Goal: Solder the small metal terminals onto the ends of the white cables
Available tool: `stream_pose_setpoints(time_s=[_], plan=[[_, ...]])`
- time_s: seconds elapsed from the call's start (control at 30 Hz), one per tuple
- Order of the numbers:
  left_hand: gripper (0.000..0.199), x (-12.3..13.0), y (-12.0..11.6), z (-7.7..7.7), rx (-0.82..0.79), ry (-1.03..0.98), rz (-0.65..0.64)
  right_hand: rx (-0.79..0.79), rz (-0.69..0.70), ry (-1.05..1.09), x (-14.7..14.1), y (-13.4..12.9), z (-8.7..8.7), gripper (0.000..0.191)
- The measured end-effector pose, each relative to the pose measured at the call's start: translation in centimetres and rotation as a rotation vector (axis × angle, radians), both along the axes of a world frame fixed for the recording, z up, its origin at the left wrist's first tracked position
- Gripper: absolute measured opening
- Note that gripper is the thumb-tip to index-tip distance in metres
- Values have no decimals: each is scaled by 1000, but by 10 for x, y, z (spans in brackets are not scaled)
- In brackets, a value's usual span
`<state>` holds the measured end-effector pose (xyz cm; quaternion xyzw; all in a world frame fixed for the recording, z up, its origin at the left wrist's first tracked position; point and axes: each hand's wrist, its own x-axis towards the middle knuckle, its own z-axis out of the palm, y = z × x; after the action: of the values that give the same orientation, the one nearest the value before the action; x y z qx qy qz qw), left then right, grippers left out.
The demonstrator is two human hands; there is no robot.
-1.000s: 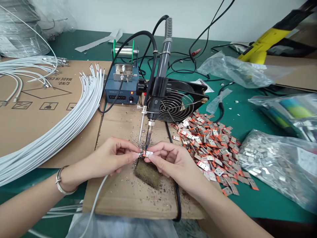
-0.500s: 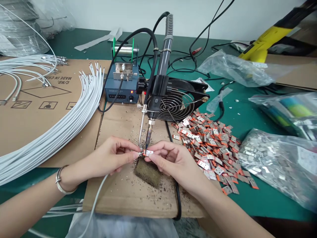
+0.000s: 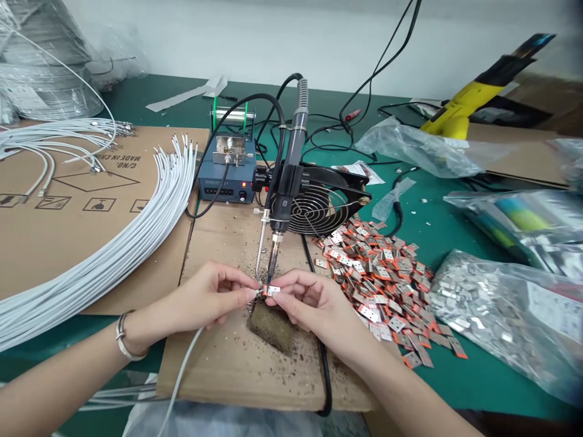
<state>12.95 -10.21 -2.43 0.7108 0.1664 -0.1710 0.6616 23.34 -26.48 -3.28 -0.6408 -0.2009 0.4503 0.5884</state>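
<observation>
Between thumb and fingers my left hand (image 3: 224, 294) pinches a white cable (image 3: 184, 364) near its end, and the rest of the cable hangs down toward me. My right hand (image 3: 310, 298) is closed on a small metal USB connector (image 3: 274, 291) with an orange part. Cable end and connector meet under the tip of a soldering iron (image 3: 276, 255), which a stand holds upright. A thin metal solder feed tube (image 3: 261, 249) comes down beside the tip. Exactly where wire, tip and connector touch is too small to tell. Below my fingers lies a dirty brown sponge (image 3: 272, 328).
To the right lies a heap of orange-and-metal USB connectors (image 3: 382, 273), beside a plastic bag of metal parts (image 3: 492, 309). A bundle of white cables (image 3: 136, 237) curves across cardboard at left. Behind stand a blue solder feeder (image 3: 228, 176), a fan (image 3: 319, 209) and a yellow heat gun (image 3: 460, 109).
The camera view has tilted up slightly, so everything sits a little lower. Both hands keep their hold on the cable and the connector under the iron tip.
</observation>
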Motion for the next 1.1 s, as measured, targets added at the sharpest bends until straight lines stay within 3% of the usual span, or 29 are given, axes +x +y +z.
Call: stream_pose_setpoints(time_s=[0.93, 1.03, 1.1], plan=[[31, 2, -3, -5, -61, 1, 54, -61, -27, -49, -4, -1, -10, 40], [34, 0, -5, -10, -47, 23, 81, -32, -77, -58, -5, -1, -18, 42], [39, -3, -7, -17, -31, 39, 108, -35, -39, -17, -1, -1, -27, 45]])
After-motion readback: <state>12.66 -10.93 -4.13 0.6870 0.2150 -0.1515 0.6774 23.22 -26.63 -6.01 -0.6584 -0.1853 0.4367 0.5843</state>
